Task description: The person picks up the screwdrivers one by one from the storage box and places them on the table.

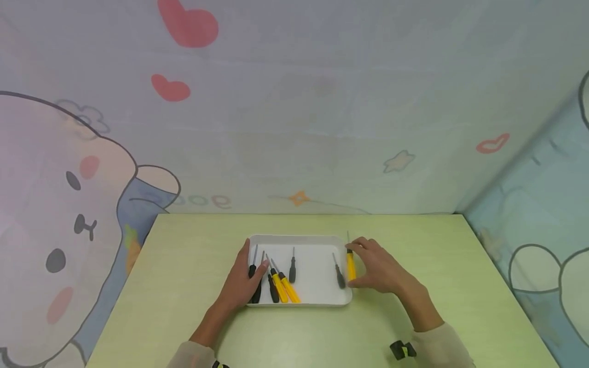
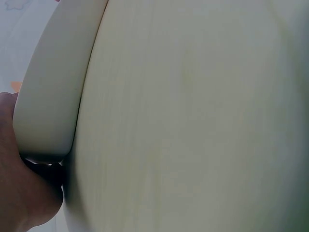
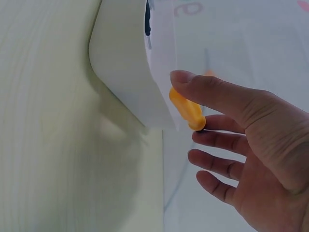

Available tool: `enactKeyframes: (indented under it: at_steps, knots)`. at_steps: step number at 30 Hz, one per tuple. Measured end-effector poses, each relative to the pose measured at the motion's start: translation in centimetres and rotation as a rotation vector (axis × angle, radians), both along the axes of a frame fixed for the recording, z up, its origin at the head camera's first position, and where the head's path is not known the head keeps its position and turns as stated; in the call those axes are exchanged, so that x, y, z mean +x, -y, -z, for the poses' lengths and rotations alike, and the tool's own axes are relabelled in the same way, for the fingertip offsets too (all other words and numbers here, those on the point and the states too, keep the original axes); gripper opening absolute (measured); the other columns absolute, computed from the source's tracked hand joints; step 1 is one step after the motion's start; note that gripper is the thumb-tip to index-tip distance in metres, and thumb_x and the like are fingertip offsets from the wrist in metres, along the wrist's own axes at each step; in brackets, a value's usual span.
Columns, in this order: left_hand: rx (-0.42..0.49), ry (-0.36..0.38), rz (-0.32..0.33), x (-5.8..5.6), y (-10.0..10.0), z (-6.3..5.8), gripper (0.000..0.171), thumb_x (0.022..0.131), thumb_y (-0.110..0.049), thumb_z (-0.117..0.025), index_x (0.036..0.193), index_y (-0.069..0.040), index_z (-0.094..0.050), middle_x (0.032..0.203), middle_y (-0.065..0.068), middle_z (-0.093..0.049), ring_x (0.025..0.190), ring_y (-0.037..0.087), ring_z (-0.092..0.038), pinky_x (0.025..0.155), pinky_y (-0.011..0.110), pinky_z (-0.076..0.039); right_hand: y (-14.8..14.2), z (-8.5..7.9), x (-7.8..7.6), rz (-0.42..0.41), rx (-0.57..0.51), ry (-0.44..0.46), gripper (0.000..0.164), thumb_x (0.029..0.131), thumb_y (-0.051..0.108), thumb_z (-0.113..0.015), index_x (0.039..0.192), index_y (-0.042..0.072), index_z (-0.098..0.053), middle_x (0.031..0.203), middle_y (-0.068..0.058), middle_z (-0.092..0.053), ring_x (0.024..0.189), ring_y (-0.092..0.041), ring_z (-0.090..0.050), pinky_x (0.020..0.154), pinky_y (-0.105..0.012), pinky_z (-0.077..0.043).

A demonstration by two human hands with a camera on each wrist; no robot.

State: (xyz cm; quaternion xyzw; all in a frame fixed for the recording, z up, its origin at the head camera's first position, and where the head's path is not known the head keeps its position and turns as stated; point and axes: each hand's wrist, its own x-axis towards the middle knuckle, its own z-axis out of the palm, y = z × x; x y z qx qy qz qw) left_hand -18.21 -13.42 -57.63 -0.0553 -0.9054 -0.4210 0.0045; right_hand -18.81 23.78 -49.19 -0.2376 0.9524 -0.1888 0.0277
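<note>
A white tray point(image 1: 317, 294) lies on the table with several screwdrivers in it. My left hand point(image 1: 236, 286) holds the tray's left end, thumb over the rim and fingers along the outer side. At the tray's right rim, my right hand point(image 1: 382, 268) pinches a yellow-handled screwdriver point(image 1: 352, 267) between thumb and fingers, its shaft pointing away from me. The right wrist view shows the butt of that yellow handle point(image 3: 188, 110) under the thumb, beside the tray wall point(image 3: 120, 58). Two yellow screwdrivers point(image 1: 288, 288) and some black screwdrivers point(image 1: 273, 290) lie near my left thumb.
Inside the tray, a small dark screwdriver point(image 1: 292, 270) lies near the middle and another dark screwdriver point(image 1: 340, 277) near the right end. The pale table point(image 1: 193, 266) meets a patterned cloth backdrop point(image 1: 285, 128) at its back edge.
</note>
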Motion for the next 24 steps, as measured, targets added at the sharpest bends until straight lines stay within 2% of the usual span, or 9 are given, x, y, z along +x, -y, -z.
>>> enactKeyframes:
  at_steps: [24]
  knots:
    - [-0.018,0.001,0.007,-0.1,0.1,0.1,0.091,0.096,-0.064,-0.046,0.161,-0.019,-0.001,0.165,0.008,-0.014,0.149,0.028,-0.021,0.118,0.051,-0.022,-0.7,1.2,-0.3,0.044,0.011,0.038,0.085,0.068,0.038,-0.09,0.139,0.006,-0.055,0.137,-0.008,-0.052,0.121,-0.029,-0.049,0.101,-0.048,-0.047]
